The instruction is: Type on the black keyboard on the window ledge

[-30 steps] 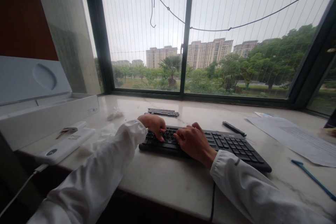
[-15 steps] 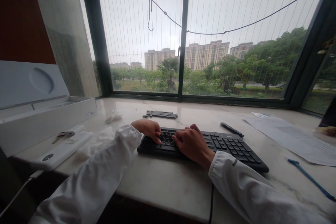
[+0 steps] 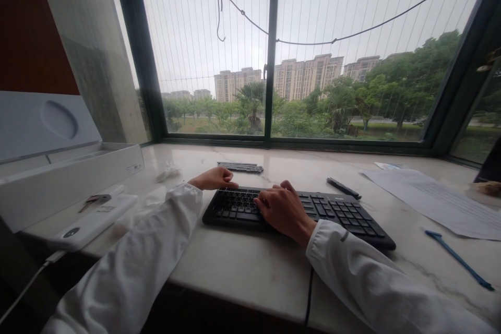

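Observation:
A black keyboard (image 3: 235,215) lies at a slight angle on the marble sill. Its left part shows bare key sockets where keycaps are off; the number pad at the right still has its keys. My left hand (image 3: 215,178) is closed just over the keyboard's back left edge, thumb and fingers together; anything in them is too small to make out. My right hand (image 3: 288,213) rests over the middle of the keyboard, thumb and forefinger drawn together at the keys, what they grip hidden. Behind the keyboard, loose dark keycaps (image 3: 241,167) lie in rows.
A dark, narrow object (image 3: 343,188) lies behind the number pad. Paper sheets (image 3: 434,201) and a blue pry tool (image 3: 458,260) are at the right. On the left are an open white box (image 3: 74,172), a white power bank (image 3: 97,222), a key (image 3: 94,199) and crumpled plastic (image 3: 151,206).
My left hand has lifted off the bare sockets and moved back and left to the keyboard's rear edge. My right hand stays nearly in place. The whole view has shifted slightly.

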Motion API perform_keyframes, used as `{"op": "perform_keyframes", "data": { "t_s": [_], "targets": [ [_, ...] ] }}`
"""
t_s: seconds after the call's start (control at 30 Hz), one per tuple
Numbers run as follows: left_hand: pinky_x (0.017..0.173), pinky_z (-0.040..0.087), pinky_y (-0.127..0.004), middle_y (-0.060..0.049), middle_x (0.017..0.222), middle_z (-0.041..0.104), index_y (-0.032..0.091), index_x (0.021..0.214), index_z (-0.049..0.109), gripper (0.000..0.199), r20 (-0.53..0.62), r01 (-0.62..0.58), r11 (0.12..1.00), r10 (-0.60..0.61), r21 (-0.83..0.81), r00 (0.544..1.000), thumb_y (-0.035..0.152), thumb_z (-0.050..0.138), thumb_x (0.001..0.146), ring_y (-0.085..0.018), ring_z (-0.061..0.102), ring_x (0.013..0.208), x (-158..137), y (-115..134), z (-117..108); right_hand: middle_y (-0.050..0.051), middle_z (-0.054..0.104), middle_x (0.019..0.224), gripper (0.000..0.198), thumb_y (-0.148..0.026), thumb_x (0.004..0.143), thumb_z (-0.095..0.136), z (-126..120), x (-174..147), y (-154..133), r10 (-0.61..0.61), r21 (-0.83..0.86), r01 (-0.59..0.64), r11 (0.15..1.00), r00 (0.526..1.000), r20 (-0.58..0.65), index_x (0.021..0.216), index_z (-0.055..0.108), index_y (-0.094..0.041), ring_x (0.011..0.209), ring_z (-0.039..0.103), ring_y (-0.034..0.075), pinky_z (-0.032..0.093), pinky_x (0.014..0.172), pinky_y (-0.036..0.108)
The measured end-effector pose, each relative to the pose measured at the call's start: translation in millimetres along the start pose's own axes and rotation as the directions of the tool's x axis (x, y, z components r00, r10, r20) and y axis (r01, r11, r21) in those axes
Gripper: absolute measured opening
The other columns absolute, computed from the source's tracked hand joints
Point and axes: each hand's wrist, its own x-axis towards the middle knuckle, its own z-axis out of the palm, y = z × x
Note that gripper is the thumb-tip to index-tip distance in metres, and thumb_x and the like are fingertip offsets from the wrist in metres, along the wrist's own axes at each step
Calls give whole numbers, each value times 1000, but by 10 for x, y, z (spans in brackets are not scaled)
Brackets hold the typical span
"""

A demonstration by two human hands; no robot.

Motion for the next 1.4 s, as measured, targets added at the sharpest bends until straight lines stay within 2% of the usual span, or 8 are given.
{"op": "perform_keyframes", "data": {
  "t_s": [0.1, 0.2, 0.27, 0.37, 0.53, 0.8, 1.07, 1.4],
  "targets": [
    [55, 26, -24, 7, 52, 31, 20, 56, 30, 56, -207, 145, 978, -112, 151, 972, 61, 66, 68, -9, 30, 54, 37, -149, 37, 3, 72, 86, 31, -39, 97, 45, -32, -7, -27, -35, 64, 36, 997, 999, -18, 90, 69, -21, 83, 60, 17, 28, 88, 36],
    [57, 31, -24, 3, 57, 49, 20, 57, 44, 43, -379, 360, 880, -233, 309, 896, 55, 64, 73, -12, 46, 59, 28, -243, 69, 6, 67, 109, 37, -46, 96, 46, -54, -42, -76, -152, 142, 155, 978, 988, -33, 119, 62, -23, 98, 57, 19, 29, 92, 35],
    [60, 33, -25, 1, 64, 57, 21, 61, 51, 36, -437, 435, 834, -270, 339, 858, 51, 61, 76, -15, 54, 65, 8, -276, 80, 7, 60, 123, 47, -51, 96, 44, -44, -82, -111, -226, 174, 227, 958, 974, -25, 134, 52, -25, 108, 53, 20, 29, 95, 36],
    [65, 37, -26, -2, 74, 65, 22, 66, 58, 30, -485, 505, 783, -304, 364, 820, 49, 58, 78, -20, 60, 76, -14, -301, 85, 6, 52, 134, 48, -55, 96, 39, 15, -145, -145, -262, 195, 254, 947, 965, 14, 137, 49, -31, 117, 46, 22, 28, 99, 39],
    [72, 43, -28, -4, 90, 71, 25, 80, 66, 26, -510, 587, 709, -364, 392, 780, 49, 57, 80, -23, 64, 87, 1, -318, 96, 7, 51, 133, 48, -58, 96, 36, 117, -193, -143, -249, 203, 230, 952, 965, 76, 131, 54, -31, 118, 43, 25, 26, 101, 45],
    [84, 45, -34, -11, 108, 70, 26, 106, 68, 49, -513, 651, 637, -429, 413, 744, 64, 53, 78, -28, 63, 103, 260, -278, 22, 8, 57, 120, 43, -52, 97, 40, 93, -144, -90, -246, 186, 244, 952, 969, -13, 129, 52, -27, 110, 46, 23, 29, 95, 41],
    [81, 47, -35, -13, 107, 71, 23, 100, 73, 52, -521, 694, 605, -476, 389, 708, 65, 55, 74, -30, 64, 101, 568, -348, -31, 7, 59, 108, 34, -47, 96, 43, 36, -123, -123, -263, 136, 269, 953, 963, -66, 114, 57, -22, 103, 50, 22, 30, 92, 39],
    [76, 48, -32, -12, 102, 72, 24, 93, 75, 42, -525, 707, 625, -501, 330, 688, 57, 60, 72, -28, 66, 95, 633, -373, 28, 7, 60, 101, 31, -46, 96, 43, 24, -114, -114, -284, 105, 289, 951, 957, -64, 98, 60, -19, 98, 52, 22, 32, 91, 41]
  ]
}}
